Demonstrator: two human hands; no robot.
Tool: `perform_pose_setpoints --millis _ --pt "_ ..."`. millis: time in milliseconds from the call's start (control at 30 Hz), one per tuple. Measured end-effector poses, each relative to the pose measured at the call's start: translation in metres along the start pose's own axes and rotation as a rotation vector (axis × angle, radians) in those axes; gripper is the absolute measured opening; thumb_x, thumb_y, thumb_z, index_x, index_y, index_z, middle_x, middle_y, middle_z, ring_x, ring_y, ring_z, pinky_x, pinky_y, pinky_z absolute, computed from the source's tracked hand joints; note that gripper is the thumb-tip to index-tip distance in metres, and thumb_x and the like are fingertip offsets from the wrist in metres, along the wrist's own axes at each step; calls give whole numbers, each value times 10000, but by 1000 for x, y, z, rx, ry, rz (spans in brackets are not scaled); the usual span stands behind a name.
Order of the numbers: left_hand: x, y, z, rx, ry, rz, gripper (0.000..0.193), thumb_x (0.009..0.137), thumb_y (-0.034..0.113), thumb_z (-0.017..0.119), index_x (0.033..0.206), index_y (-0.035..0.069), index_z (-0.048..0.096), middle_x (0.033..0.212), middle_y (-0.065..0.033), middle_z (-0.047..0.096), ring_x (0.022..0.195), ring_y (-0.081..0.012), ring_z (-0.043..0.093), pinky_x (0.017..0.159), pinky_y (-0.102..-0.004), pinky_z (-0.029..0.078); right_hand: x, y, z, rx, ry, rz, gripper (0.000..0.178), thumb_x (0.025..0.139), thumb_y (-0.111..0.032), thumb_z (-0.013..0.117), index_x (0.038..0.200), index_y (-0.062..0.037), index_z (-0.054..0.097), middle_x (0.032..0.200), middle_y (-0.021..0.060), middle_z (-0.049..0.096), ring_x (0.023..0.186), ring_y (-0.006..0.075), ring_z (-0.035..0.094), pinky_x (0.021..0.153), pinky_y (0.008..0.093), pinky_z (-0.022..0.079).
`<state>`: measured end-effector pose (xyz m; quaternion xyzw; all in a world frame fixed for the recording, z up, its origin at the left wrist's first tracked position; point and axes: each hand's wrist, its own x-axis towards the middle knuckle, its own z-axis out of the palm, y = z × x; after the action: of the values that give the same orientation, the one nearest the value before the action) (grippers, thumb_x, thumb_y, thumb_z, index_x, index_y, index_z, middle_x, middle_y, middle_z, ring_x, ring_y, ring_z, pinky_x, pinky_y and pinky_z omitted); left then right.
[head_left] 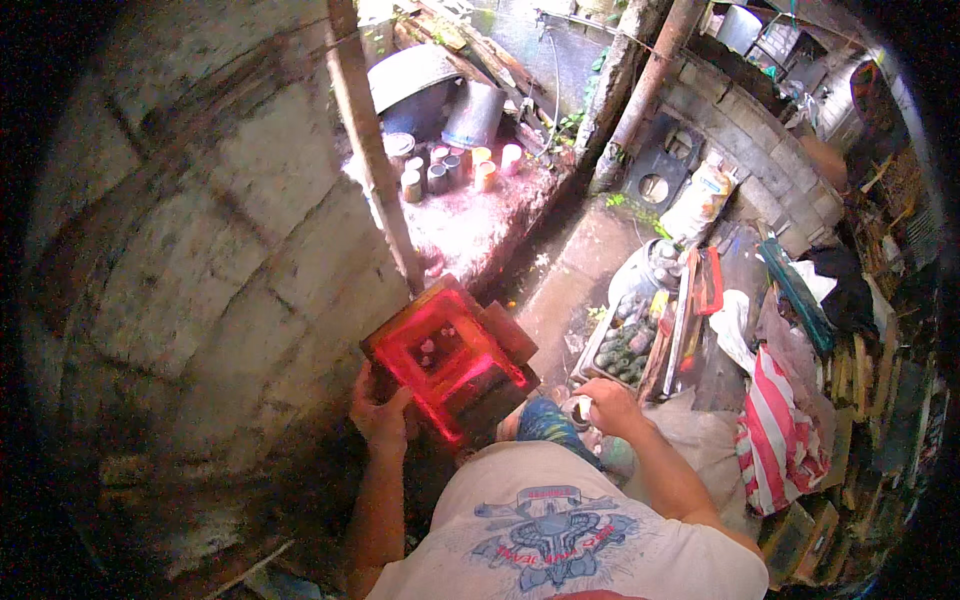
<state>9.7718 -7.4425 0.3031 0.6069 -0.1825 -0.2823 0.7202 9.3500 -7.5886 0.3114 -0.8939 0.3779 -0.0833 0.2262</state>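
My left hand (380,415) grips the lower left edge of a square wooden piece (427,352) coated in bright red paint. It is tilted, with a stepped square recess in its middle and bare brown wood along its sides. Small pale spots show inside the recess. Lower right of it, my right hand (612,408) is closed round a small whitish object (580,407), mostly hidden by the fingers, its kind unclear. That hand is apart from the red piece, in front of my blue patterned shorts (548,424).
Several small paint containers (437,178) stand on a sunlit ledge beyond a wooden post (365,140). A block wall (200,230) rises close on my left. To the right lie a tray of dark round things (622,345), a red-and-white striped cloth (780,430) and stacked wood (805,540).
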Motion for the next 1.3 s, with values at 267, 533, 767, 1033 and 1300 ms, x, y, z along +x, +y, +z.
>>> perform_pose_setpoints --millis 267,533,767,1033,1300 --pt "125 -28 188 -112 -133 73 788 832 -161 778 1577 -79 536 1479 -179 686 1324 -252 691 1159 -424 553 91 132 -10 14 30 224 340 905 -65 648 1202 -80 813 1146 186 791 1089 409 757 999 520 602" --pt "254 -65 362 -77 -142 37 792 825 -133 811 1576 -70 567 1489 -186 701 1291 -257 719 1105 -398 581 161 299 -117 -26 157 510 259 929 -152 759 1173 -74 796 1176 170 787 1110 400 743 974 520 593" --pt "335 -100 457 -11 -4 -84 804 818 -158 804 1575 -101 539 1408 -188 713 1233 -260 722 1082 -399 591 208 429 -214 -42 445 648 138 930 -68 758 1066 -48 764 1042 167 784 1020 401 756 904 501 597" --pt "448 -157 553 102 120 -49 761 825 -111 809 1549 -86 574 1423 -167 717 1184 -228 734 1031 -359 598 375 542 -297 -76 468 564 85 899 -86 781 974 -66 747 987 158 771 964 408 750 846 509 588" --pt "539 -178 716 85 240 -42 770 814 -103 804 1551 -72 584 1449 -174 712 1196 -229 739 1018 -346 601 541 634 -394 -108 403 334 123 854 -68 834 870 -62 712 922 156 751 921 426 734 806 523 580"
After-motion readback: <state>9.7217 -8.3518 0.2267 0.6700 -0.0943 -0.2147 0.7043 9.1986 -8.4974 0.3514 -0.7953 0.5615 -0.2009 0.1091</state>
